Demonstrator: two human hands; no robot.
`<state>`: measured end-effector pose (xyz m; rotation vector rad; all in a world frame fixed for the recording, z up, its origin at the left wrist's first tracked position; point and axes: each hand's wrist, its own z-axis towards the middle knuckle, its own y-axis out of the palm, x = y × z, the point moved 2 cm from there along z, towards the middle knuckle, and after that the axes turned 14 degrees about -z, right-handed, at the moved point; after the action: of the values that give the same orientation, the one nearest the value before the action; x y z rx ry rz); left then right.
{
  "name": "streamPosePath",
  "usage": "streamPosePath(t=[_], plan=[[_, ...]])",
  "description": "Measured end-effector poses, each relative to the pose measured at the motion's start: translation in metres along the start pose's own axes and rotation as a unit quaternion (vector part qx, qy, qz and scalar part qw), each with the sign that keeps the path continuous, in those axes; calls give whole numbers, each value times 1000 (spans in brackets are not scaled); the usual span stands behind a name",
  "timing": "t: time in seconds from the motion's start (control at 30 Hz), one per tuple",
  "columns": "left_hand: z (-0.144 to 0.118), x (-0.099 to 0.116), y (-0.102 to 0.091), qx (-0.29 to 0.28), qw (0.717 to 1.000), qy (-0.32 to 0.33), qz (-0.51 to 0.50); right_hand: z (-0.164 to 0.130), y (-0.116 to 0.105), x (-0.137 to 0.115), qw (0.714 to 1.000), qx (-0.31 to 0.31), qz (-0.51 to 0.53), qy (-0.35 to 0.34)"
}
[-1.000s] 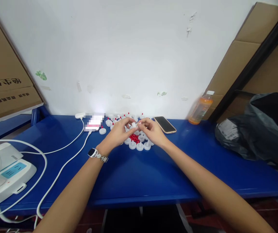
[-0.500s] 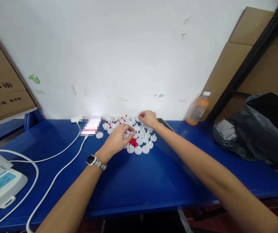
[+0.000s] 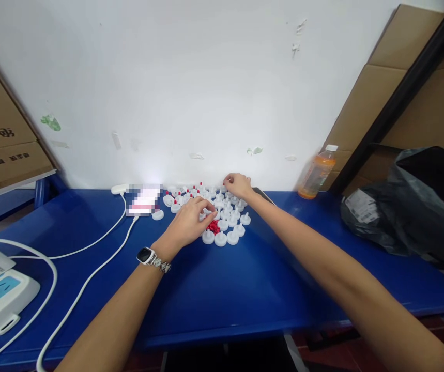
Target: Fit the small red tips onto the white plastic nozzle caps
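Many white plastic nozzle caps (image 3: pixel 220 238) lie in a cluster on the blue table, some with small red tips (image 3: pixel 201 184). A little heap of loose red tips (image 3: pixel 214 227) sits among the caps near the front. My left hand (image 3: pixel 190 219) rests over the cluster's left side, thumb and index finger curled nearly together; whatever is between them is too small to make out. At the back, beside the wall, my right hand (image 3: pixel 239 186) has its fingers pinched together at the rear caps. Its fingertips partly hide what they grip.
A phone with a blurred screen (image 3: pixel 144 200) and white cables lies left of the caps. A dark phone-like object (image 3: pixel 262 195) is partly behind my right wrist. An orange drink bottle (image 3: pixel 317 173), black plastic bag (image 3: pixel 419 201), power strip (image 3: pixel 4 299) and cardboard boxes stand around.
My right hand has shifted very slightly at the back of the caps. My left hand keeps nearly the same place and pose. The view has tilted a little.
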<state>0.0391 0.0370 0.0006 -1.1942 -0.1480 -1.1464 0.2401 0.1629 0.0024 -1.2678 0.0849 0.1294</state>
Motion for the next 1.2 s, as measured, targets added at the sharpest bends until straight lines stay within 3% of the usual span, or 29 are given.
streamPosePath(t=[0.33, 0.4, 0.47, 0.5, 0.6, 0.7, 0.77, 0.83, 0.93, 1.0, 1.1, 1.2], plan=[[0, 2, 0, 5, 1000, 12, 2, 17, 8, -12, 999, 11, -16, 44], [-1, 3, -2, 21, 1000, 14, 7, 6, 1, -14, 998, 30, 16, 51], [-2, 6, -4, 57, 998, 22, 9, -13, -9, -16, 990, 55, 120, 55], [-3, 7, -5, 80, 996, 26, 8, -26, -13, -18, 975, 60, 210, 47], [-5, 10, -6, 127, 991, 28, -11, -72, -25, -26, 894, 30, 447, 10], [-5, 13, -4, 100, 993, 35, -48, -111, -32, -34, 835, -32, 548, 19], [-4, 18, -2, 85, 993, 47, -69, -125, -36, -37, 817, -49, 574, 28], [-4, 23, -3, 94, 990, 62, -82, -132, -41, -38, 832, -24, 554, 2], [-5, 29, -4, 96, 989, 74, -91, -134, -48, -39, 884, 45, 460, -76], [-5, 30, -3, 83, 989, 77, -95, -135, -49, -40, 902, 65, 413, -104], [-6, 31, -3, 72, 987, 98, -102, -135, -45, -40, 904, 67, 408, -112], [-7, 33, -3, 52, 984, 124, -113, -132, -38, -39, 885, 57, 453, -93]])
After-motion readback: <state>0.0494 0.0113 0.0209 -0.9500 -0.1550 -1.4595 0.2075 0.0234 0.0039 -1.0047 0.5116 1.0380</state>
